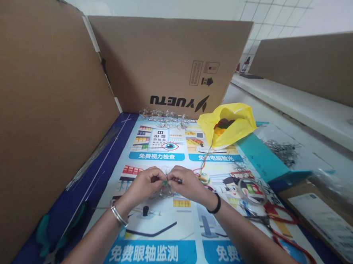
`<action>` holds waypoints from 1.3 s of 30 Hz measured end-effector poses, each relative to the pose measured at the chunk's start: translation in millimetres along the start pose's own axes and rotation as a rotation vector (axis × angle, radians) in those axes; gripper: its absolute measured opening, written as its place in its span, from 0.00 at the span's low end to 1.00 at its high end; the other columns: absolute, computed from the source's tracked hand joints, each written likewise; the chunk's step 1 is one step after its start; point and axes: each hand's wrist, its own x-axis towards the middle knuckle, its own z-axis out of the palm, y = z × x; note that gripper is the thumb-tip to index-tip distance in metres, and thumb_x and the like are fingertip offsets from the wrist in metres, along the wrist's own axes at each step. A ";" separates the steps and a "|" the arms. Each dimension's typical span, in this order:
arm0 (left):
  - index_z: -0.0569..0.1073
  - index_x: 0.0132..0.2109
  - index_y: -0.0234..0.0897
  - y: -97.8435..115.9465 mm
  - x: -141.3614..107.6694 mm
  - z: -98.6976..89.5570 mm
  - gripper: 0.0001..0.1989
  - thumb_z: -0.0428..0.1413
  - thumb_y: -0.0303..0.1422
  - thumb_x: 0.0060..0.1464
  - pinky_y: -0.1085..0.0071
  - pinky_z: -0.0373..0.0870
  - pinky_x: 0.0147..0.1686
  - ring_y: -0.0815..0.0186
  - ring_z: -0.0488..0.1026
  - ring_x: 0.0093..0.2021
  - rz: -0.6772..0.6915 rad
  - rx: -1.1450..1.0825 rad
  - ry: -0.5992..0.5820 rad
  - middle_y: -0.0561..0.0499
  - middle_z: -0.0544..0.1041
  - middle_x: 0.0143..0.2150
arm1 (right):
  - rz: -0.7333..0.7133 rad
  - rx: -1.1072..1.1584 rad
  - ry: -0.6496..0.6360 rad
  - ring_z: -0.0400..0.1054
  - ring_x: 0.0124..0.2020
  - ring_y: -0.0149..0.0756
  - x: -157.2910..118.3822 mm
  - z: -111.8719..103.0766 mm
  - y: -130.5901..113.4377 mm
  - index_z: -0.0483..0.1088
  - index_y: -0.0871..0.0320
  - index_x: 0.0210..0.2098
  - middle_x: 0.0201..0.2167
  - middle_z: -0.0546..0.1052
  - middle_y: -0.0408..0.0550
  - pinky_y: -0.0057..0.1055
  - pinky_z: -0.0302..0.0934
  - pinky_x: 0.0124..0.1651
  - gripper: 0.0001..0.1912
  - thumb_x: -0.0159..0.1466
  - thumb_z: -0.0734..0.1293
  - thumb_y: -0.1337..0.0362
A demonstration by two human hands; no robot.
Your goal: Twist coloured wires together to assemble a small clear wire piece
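Note:
My left hand [145,185] and my right hand [190,185] meet over the middle of a printed poster [186,249], both with fingers pinched. Between their fingertips is a thin wire piece [166,191], bent in loops, with a small bit of green thread [165,183] on it. Its finer details are too small to make out. Just right of my right hand lie red, yellow and green threads [203,178], which run up to an open yellow bag [238,124] with coloured material inside.
Tangled wire pieces [169,115] lie at the back by a cardboard panel [148,58]. Red-handled scissors [275,230] and a clear tape roll [252,192] are at right, near a teal box [264,160]. Teal-handled pliers [49,247] and straight wires [91,163] lie left.

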 end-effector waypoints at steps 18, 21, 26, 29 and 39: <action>0.72 0.28 0.36 -2.5 1.3 -0.2 0.06 0.52 0.23 0.42 0.75 0.64 0.31 0.70 0.68 0.31 -0.004 -0.022 0.009 0.54 0.71 0.29 | 0.050 0.098 0.000 0.63 0.27 0.27 0.0 0.1 -0.3 0.69 0.58 0.26 0.25 0.67 0.40 0.22 0.57 0.30 0.06 0.52 0.66 0.75; 0.72 0.28 0.36 -2.6 1.1 -0.4 0.06 0.53 0.23 0.42 0.74 0.64 0.32 0.70 0.68 0.31 -0.001 -0.028 0.008 0.54 0.71 0.28 | 0.057 0.113 0.024 0.63 0.27 0.27 -0.7 -0.2 1.9 0.69 0.58 0.27 0.26 0.68 0.40 0.23 0.58 0.30 0.06 0.52 0.65 0.75; 0.72 0.27 0.36 -0.5 0.6 -0.8 0.06 0.52 0.22 0.41 0.75 0.64 0.31 0.70 0.68 0.31 -0.022 -0.035 0.002 0.54 0.70 0.28 | 0.018 0.068 -0.006 0.64 0.28 0.27 -0.9 0.3 5.7 0.71 0.58 0.32 0.29 0.69 0.42 0.24 0.59 0.32 0.08 0.53 0.65 0.74; 0.72 0.27 0.36 -0.6 0.7 -0.8 0.06 0.52 0.22 0.41 0.75 0.64 0.30 0.70 0.67 0.31 -0.012 -0.040 0.000 0.54 0.70 0.28 | 0.011 0.062 -0.025 0.64 0.27 0.27 -1.0 0.7 4.6 0.72 0.57 0.33 0.28 0.68 0.42 0.23 0.59 0.31 0.08 0.54 0.65 0.73; 0.71 0.27 0.36 2.1 0.3 0.8 0.05 0.52 0.23 0.41 0.77 0.61 0.27 0.72 0.65 0.27 -0.016 0.017 0.002 0.55 0.70 0.26 | 0.079 0.109 0.003 0.62 0.26 0.27 -0.5 1.9 -3.1 0.70 0.58 0.24 0.23 0.66 0.40 0.22 0.56 0.28 0.05 0.53 0.66 0.74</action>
